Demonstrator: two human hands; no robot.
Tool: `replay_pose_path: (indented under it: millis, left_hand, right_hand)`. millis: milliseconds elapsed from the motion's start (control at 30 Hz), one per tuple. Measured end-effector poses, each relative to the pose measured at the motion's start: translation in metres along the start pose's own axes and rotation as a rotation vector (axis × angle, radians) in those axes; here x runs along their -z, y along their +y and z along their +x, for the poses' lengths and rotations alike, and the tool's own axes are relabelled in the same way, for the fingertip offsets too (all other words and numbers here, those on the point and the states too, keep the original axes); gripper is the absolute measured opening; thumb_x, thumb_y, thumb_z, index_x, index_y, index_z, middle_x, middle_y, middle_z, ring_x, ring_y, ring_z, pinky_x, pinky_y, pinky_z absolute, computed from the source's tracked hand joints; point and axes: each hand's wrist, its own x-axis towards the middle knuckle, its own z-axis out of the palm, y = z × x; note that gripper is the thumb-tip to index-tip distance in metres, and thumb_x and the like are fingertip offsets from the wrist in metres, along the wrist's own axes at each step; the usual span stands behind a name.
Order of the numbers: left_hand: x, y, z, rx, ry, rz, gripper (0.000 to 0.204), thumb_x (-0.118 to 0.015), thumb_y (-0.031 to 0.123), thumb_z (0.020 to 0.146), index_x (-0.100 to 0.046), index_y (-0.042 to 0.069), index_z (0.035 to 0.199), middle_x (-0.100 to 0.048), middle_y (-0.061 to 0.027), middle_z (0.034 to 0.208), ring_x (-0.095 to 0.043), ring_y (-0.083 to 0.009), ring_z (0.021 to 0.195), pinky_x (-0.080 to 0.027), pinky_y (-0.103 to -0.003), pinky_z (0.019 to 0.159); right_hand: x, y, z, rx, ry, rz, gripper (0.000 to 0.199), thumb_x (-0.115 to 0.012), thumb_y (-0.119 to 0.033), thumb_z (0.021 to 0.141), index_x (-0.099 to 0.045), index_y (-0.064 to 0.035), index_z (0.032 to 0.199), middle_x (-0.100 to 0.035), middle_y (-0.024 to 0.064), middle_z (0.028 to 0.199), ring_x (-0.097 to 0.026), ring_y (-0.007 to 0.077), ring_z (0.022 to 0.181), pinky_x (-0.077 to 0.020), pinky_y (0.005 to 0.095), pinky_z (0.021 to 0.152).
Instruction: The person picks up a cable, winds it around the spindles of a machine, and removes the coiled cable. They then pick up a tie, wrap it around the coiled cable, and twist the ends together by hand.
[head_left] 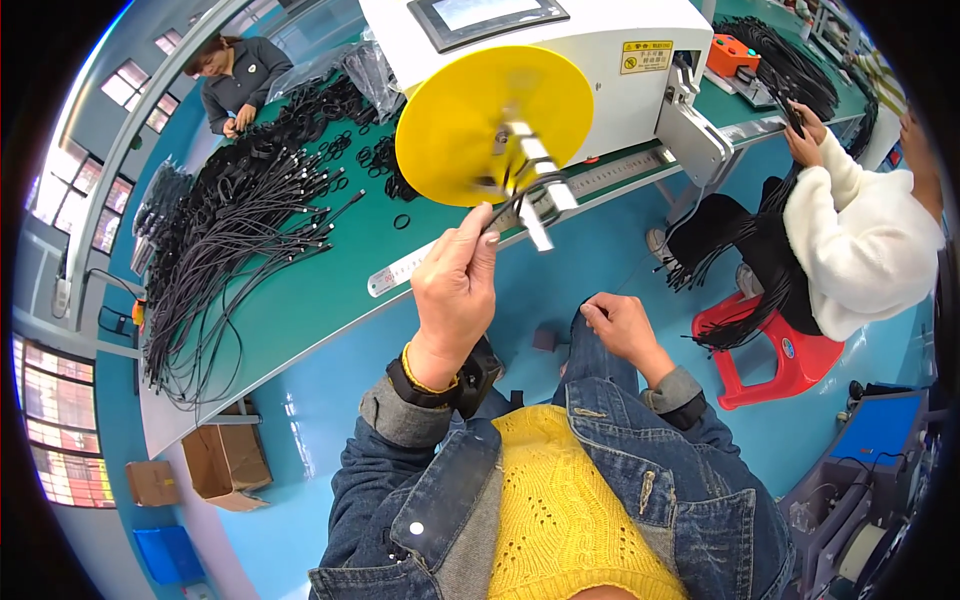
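Note:
My left hand (pixel 455 285) pinches a black cable (pixel 510 203) between thumb and fingers, just below a yellow disc (pixel 480 120) on the front of a white machine (pixel 625 40). The cable runs onto white winding pegs (pixel 540 170) that stick out from the disc. The middle of the disc is smeared by motion. Over my lap, my right hand (pixel 622 328) is closed, thumb against curled fingers. A thin dark line shows at its fingertips, too unclear to name.
Bundled black cables (pixel 250 220) and small black rings (pixel 402 221) lie on the green table (pixel 290 290), with a steel ruler (pixel 395 275) along its edge. A co-worker in white (pixel 850 240) sits right on a red stool (pixel 770 360); another person (pixel 240 80) works far left. Cardboard boxes (pixel 225 465) stand lower left.

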Motion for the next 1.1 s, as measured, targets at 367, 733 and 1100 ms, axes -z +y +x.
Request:
replay_pose_path:
  millis: [367, 733, 1100]
  left_hand:
    - [-0.017, 0.027, 0.031, -0.303, -0.058, 0.332, 0.028, -0.062, 0.005, 0.079, -0.06, 0.001, 0.107, -0.05, -0.0087, 0.072, -0.054, -0.024, 0.057, -0.045, -0.032, 0.05]
    - [-0.005, 0.052, 0.037, -0.013, -0.29, 0.519, 0.045, -0.055, 0.015, 0.084, -0.043, -0.008, 0.12, -0.048, -0.0217, 0.101, -0.057, -0.0341, 0.079, -0.048, -0.038, 0.067]
    - [0.004, 0.013, 0.037, -0.088, -0.484, 0.232, 0.056, -0.048, 0.018, 0.089, -0.024, -0.013, 0.129, -0.035, -0.0339, 0.122, -0.038, -0.0455, 0.114, -0.031, -0.044, 0.098]
  right_hand:
    - [0.054, -0.097, 0.041, 0.346, 0.245, 0.273, 0.012, -0.061, -0.01, 0.083, -0.06, 0.0014, 0.086, -0.058, 0.0025, 0.063, -0.051, 0.0064, 0.056, -0.0421, 0.0217, 0.051]
    - [0.06, -0.103, 0.073, 0.236, 0.166, 0.317, 0.037, -0.074, -0.017, 0.071, -0.057, -0.0013, 0.099, -0.06, 0.0042, 0.081, -0.053, 0.0084, 0.068, -0.0451, 0.022, 0.06]
    - [0.063, -0.084, 0.112, 0.555, -0.007, 0.485, 0.087, -0.078, -0.011, 0.063, -0.029, 0.0001, 0.134, -0.047, 0.0123, 0.121, -0.05, 0.02, 0.108, -0.0466, 0.0301, 0.084]
